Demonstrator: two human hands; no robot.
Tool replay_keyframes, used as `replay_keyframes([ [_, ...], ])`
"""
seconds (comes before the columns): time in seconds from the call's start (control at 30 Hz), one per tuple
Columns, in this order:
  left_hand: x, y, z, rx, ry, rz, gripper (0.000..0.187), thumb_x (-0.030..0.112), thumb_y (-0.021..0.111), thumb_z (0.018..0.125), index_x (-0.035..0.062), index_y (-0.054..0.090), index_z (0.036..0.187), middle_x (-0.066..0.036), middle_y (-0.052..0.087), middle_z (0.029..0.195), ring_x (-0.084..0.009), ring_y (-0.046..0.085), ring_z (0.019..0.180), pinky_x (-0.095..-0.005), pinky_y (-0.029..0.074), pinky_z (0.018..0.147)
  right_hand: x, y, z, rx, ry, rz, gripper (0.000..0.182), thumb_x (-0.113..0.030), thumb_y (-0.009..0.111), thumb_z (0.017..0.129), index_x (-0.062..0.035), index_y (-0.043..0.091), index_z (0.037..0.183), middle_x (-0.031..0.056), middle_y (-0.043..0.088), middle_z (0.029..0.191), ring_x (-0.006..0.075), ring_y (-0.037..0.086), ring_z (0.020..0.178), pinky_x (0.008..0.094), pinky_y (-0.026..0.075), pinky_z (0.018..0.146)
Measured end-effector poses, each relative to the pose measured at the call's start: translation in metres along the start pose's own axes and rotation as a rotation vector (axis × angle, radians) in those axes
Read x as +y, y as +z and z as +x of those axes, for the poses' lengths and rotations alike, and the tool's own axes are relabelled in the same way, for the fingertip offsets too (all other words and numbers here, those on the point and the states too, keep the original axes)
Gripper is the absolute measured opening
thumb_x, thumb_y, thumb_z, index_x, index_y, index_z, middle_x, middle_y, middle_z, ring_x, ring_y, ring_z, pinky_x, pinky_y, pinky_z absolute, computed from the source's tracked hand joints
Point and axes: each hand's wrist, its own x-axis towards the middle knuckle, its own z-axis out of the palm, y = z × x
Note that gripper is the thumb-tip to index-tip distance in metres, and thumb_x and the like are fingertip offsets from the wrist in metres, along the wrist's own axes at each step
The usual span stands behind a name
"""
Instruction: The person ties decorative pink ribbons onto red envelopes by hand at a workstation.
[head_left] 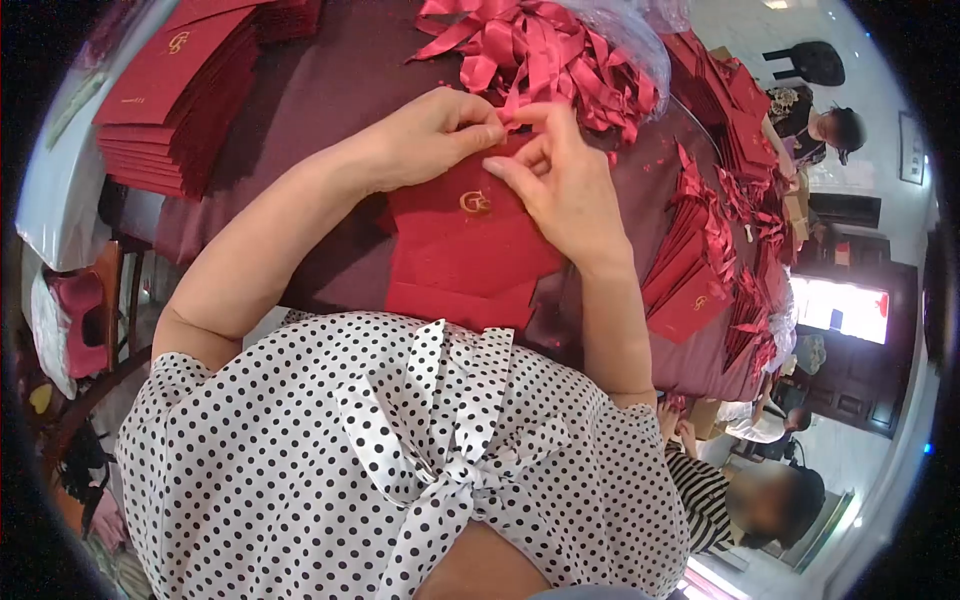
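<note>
A flat red paper bag with a gold emblem lies in front of me, on top of other red paper pieces. At its upper edge, my left hand is closed, with thumb and fingertips pinched together. My right hand grips the same edge from the right, its thumb on the bag and its index finger reaching toward the left fingertips. A bit of red ribbon shows between the two hands, but the fingers partly hide it. Just beyond them lies a heap of cut red ribbons.
A tall stack of red paper bags stands at the left on the dark red tablecloth. Ribboned bags lie at the right. Clear plastic borders the ribbon heap. A person in a striped top sits at the right, with others farther off.
</note>
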Motion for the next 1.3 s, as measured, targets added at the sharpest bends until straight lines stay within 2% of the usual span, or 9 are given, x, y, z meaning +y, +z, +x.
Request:
replay_keyframes([
  [0.1, -0.006, -0.007, 0.002, -0.063, 0.000, -0.228, 0.013, 0.008, 0.056, 0.091, -0.0029, 0.062, 0.092, -0.001, 0.062, 0.081, -0.0082, 0.054, 0.080, -0.0247, 0.043, 0.073, 0.010, 0.004, -0.007, 0.039, -0.126, -0.129, 0.026, -0.015, 0.073, 0.078, -0.0024, 0.059, 0.095, 0.0142, 0.064, 0.075, 0.0307, 0.063, 0.069, 0.0380, 0.049, 0.060],
  [0.37, -0.003, -0.015, 0.010, -0.213, 0.126, 0.122, 0.016, 0.005, 0.065, 0.079, 0.0009, 0.063, 0.095, -0.003, 0.057, 0.082, -0.0122, 0.052, 0.081, -0.0275, 0.043, 0.075, 0.009, 0.003, -0.014, 0.055, -0.124, -0.041, 0.027, -0.017, 0.075, 0.076, -0.0037, 0.060, 0.094, 0.0111, 0.063, 0.073, 0.0238, 0.063, 0.065, 0.0335, 0.049, 0.059],
  [0.57, -0.018, -0.012, 0.031, -0.232, 0.430, 0.211, 0.011, 0.007, 0.067, 0.074, 0.0039, 0.061, 0.083, -0.005, 0.051, 0.077, -0.0215, 0.050, 0.083, -0.0325, 0.040, 0.078, 0.006, -0.004, -0.014, 0.042, -0.092, 0.031, 0.027, -0.019, 0.076, 0.076, -0.0043, 0.060, 0.093, 0.0098, 0.064, 0.075, 0.0207, 0.063, 0.065, 0.0321, 0.049, 0.058],
  [0.7, -0.013, -0.042, 0.032, -0.100, 0.658, 0.602, 0.009, 0.010, 0.069, 0.074, 0.0059, 0.062, 0.077, -0.006, 0.057, 0.081, -0.0235, 0.054, 0.081, -0.0352, 0.042, 0.077, 0.012, -0.008, -0.014, 0.061, -0.028, -0.037, 0.027, -0.020, 0.076, 0.076, -0.0041, 0.060, 0.092, 0.0093, 0.065, 0.075, 0.0194, 0.064, 0.066, 0.0308, 0.050, 0.059],
  [0.73, -0.025, -0.056, 0.031, 0.042, 0.621, 0.655, 0.010, 0.009, 0.069, 0.075, 0.0041, 0.061, 0.075, -0.007, 0.056, 0.080, -0.0240, 0.054, 0.080, -0.0352, 0.043, 0.074, 0.016, -0.010, -0.016, 0.067, -0.024, -0.036, 0.027, -0.020, 0.076, 0.076, -0.0041, 0.060, 0.092, 0.0093, 0.065, 0.075, 0.0194, 0.064, 0.066, 0.0308, 0.050, 0.059],
  [0.93, 0.007, -0.034, 0.000, 0.069, 0.202, 0.105, 0.045, 0.017, 0.066, 0.084, 0.0022, 0.048, 0.123, -0.003, 0.054, 0.110, -0.0141, 0.050, 0.105, -0.0277, 0.039, 0.094, 0.032, -0.010, -0.016, 0.100, -0.062, 0.071, 0.030, -0.021, 0.076, 0.077, -0.0035, 0.060, 0.095, 0.0104, 0.065, 0.076, 0.0215, 0.063, 0.067, 0.0313, 0.048, 0.061],
  [1.07, 0.014, -0.020, -0.007, -0.234, 0.254, 0.505, 0.031, 0.022, 0.073, 0.076, 0.0024, 0.050, 0.082, -0.008, 0.047, 0.096, -0.0217, 0.043, 0.097, -0.0320, 0.034, 0.087, 0.036, -0.018, -0.019, 0.099, -0.053, 0.035, 0.034, -0.022, 0.077, 0.075, -0.0061, 0.061, 0.100, 0.0108, 0.065, 0.076, 0.0224, 0.064, 0.069, 0.0317, 0.049, 0.063],
  [1.17, 0.002, -0.020, -0.004, -0.175, 0.185, 0.334, 0.027, 0.018, 0.072, 0.076, 0.0026, 0.053, 0.087, -0.005, 0.048, 0.094, -0.0214, 0.043, 0.095, -0.0318, 0.038, 0.083, 0.034, -0.039, -0.031, 0.127, -0.054, 0.039, 0.041, -0.024, 0.079, 0.072, -0.0087, 0.060, 0.105, 0.0107, 0.065, 0.077, 0.0239, 0.064, 0.068, 0.0313, 0.049, 0.060],
  [1.3, -0.004, -0.020, 0.000, -0.035, 0.091, 0.281, 0.025, 0.011, 0.071, 0.075, 0.0008, 0.051, 0.086, -0.006, 0.047, 0.092, -0.0171, 0.046, 0.085, -0.0284, 0.040, 0.074, 0.059, -0.079, -0.066, 0.179, 0.061, 0.090, 0.033, -0.007, 0.077, 0.073, -0.0044, 0.058, 0.100, 0.0019, 0.063, 0.078, 0.0055, 0.057, 0.069, 0.0208, 0.043, 0.060],
])
